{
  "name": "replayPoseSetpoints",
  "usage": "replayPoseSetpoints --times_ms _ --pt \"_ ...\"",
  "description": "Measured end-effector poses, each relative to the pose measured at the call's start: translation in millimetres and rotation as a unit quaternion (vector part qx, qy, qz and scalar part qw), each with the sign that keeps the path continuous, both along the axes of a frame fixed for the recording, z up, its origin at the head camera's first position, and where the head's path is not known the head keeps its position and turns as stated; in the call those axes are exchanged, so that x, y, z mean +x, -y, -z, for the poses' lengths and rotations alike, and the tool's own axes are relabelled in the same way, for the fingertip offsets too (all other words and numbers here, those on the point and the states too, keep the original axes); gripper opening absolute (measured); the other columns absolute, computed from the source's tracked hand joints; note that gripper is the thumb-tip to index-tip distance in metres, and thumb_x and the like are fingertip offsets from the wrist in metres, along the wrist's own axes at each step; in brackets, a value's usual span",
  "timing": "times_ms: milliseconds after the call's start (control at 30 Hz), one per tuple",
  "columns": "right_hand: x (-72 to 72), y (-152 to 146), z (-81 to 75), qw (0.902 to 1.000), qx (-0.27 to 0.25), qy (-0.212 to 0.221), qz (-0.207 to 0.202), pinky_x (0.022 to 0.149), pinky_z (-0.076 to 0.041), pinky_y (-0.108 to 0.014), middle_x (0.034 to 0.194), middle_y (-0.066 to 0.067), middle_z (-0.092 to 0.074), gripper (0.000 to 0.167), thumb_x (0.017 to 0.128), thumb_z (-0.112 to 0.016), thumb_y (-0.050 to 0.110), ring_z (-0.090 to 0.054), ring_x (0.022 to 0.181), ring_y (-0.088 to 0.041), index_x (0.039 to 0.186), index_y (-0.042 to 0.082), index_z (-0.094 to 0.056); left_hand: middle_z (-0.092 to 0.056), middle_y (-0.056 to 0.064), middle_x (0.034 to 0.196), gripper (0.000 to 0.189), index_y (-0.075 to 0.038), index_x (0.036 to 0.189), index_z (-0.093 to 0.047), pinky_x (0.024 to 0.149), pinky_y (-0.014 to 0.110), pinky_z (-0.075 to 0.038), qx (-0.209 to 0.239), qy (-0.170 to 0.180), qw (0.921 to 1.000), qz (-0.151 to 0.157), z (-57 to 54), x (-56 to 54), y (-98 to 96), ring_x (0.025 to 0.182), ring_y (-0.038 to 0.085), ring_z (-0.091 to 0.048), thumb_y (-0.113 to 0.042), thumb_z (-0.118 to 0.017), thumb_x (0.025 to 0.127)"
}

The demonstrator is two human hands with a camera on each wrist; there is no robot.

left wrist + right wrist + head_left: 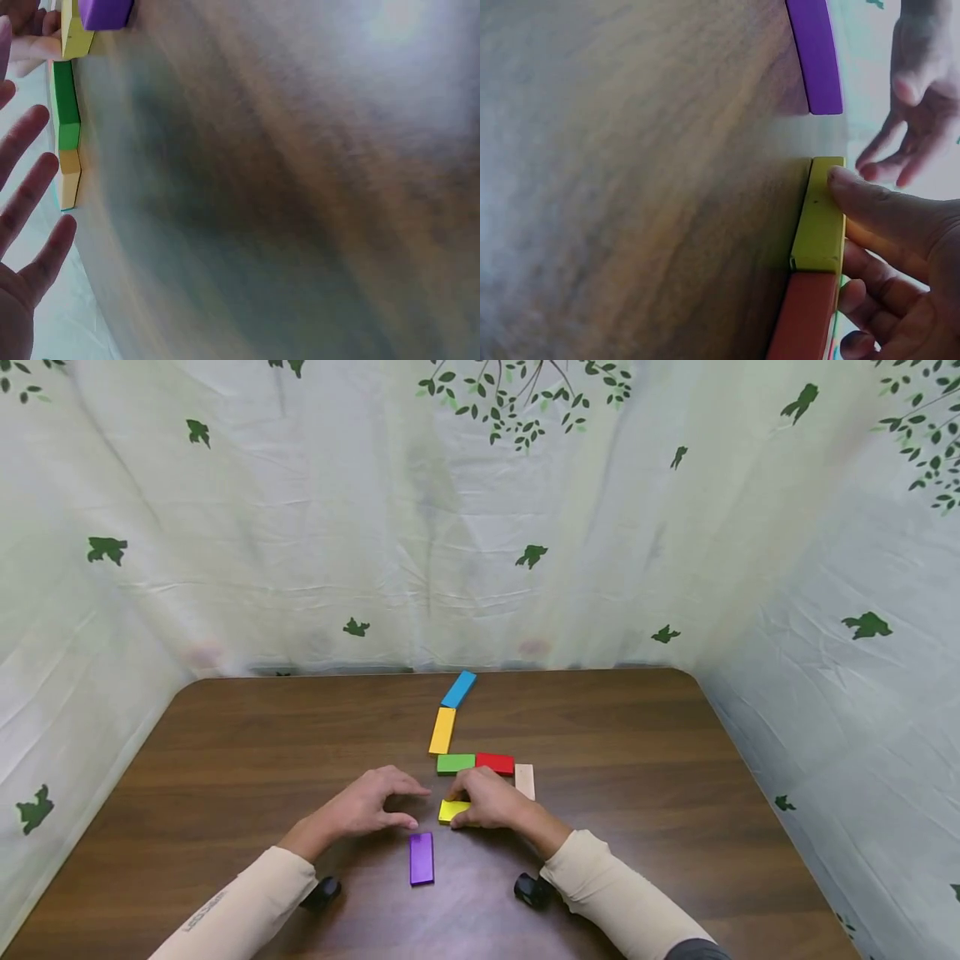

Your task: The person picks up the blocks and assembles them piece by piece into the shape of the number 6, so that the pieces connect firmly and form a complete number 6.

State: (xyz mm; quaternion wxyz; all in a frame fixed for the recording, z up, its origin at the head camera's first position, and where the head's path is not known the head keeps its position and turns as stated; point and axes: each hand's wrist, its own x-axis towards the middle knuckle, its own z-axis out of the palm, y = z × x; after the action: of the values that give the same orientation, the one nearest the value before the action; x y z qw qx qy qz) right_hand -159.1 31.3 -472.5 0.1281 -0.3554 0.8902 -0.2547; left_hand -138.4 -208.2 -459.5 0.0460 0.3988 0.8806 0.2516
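Observation:
My right hand [491, 800] pinches a yellow block [452, 811] flat on the table, thumb on its near side and fingers behind. In the right wrist view the yellow block's end meets a red-brown block [802, 315], which the right hand hides in the head view. Left of it my left hand [378, 802] hovers with fingers spread, holding nothing. Closest below the left fingertips lies a purple block [422, 858], apart from the yellow one.
Beyond the hands runs a bent line of blocks: blue [458, 689], orange-yellow [442, 731], green [455, 764], red [496, 763] and plain wood [524, 781]. They lie on a brown wooden table [637, 760], with a leaf-print curtain [337, 527] around its back and sides.

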Motion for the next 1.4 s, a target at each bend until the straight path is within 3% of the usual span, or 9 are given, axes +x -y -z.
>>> replayPoseSetpoints --times_ms 300,533,733,900,1100,1400 --pt "1.6 1.9 -2.7 0.9999 0.013 -0.009 -0.003 0.07 -0.044 -0.018 0.088 0.005 -0.069 0.028 0.073 -0.086 0.02 -0.054 0.076 -0.005 0.096 0.008 -0.076 -0.068 -0.005 0.103 0.049 -0.011 0.109 -0.073 0.083 0.034 -0.046 0.008 -0.007 0.9994 0.033 10.3 16.7 2.5 0.096 0.012 -0.055 -0.045 -0.081 0.073" --pt "3.9 1.7 -1.8 0.9997 0.018 -0.014 -0.004 0.069 -0.043 -0.016 0.088 0.007 -0.068 0.029 0.073 -0.085 0.02 -0.051 0.074 -0.003 0.098 0.009 -0.077 -0.064 -0.009 0.103 0.056 -0.016 0.111 -0.071 0.084 0.038 -0.044 -0.018 0.012 0.9997 -0.007 15.6 33.2 -0.6 0.097 0.01 -0.053 -0.054 -0.079 0.071" --pt "3.0 -1.2 -3.0 0.9998 0.014 -0.016 0.0 0.071 -0.044 -0.018 0.089 0.006 -0.069 0.027 0.073 -0.085 0.019 -0.053 0.077 -0.004 0.097 0.009 -0.077 -0.063 -0.008 0.101 0.063 -0.015 0.114 -0.068 0.086 0.038 -0.044 -0.042 -0.033 0.9981 -0.03 19.1 42.3 -6.4 0.096 0.011 -0.053 -0.061 -0.074 0.071" --pt "3.4 -2.6 -3.8 0.9999 0.011 -0.006 0.001 0.071 -0.045 -0.018 0.091 0.005 -0.069 0.027 0.074 -0.085 0.019 -0.054 0.078 -0.005 0.098 0.008 -0.077 -0.06 -0.009 0.098 0.065 -0.015 0.112 -0.068 0.083 0.037 -0.045 -0.052 -0.051 0.9967 -0.036 20.8 48.5 -9.0 0.093 0.01 -0.051 -0.065 -0.073 0.07" --pt "3.9 -3.1 -3.3 0.9999 0.009 0.005 0.008 0.073 -0.045 -0.018 0.093 0.005 -0.068 0.028 0.075 -0.084 0.018 -0.054 0.08 -0.005 0.1 0.008 -0.077 -0.059 -0.008 0.098 0.067 -0.015 0.111 -0.068 0.083 0.035 -0.044 -0.06 -0.077 0.9945 -0.037 22.9 52.0 -10.0 0.093 0.01 -0.052 -0.067 -0.072 0.069" --pt "4.1 -0.4 -3.3 1.0 0.001 0.0 0.0 0.072 -0.045 -0.018 0.094 0.002 -0.068 0.028 0.075 -0.084 0.017 -0.054 0.079 -0.005 0.1 0.008 -0.076 -0.056 -0.01 0.097 0.063 -0.018 0.112 -0.068 0.083 0.036 -0.044 -0.062 -0.06 0.9951 -0.048 20.4 52.9 -6.0 0.092 0.009 -0.049 -0.064 -0.074 0.07"
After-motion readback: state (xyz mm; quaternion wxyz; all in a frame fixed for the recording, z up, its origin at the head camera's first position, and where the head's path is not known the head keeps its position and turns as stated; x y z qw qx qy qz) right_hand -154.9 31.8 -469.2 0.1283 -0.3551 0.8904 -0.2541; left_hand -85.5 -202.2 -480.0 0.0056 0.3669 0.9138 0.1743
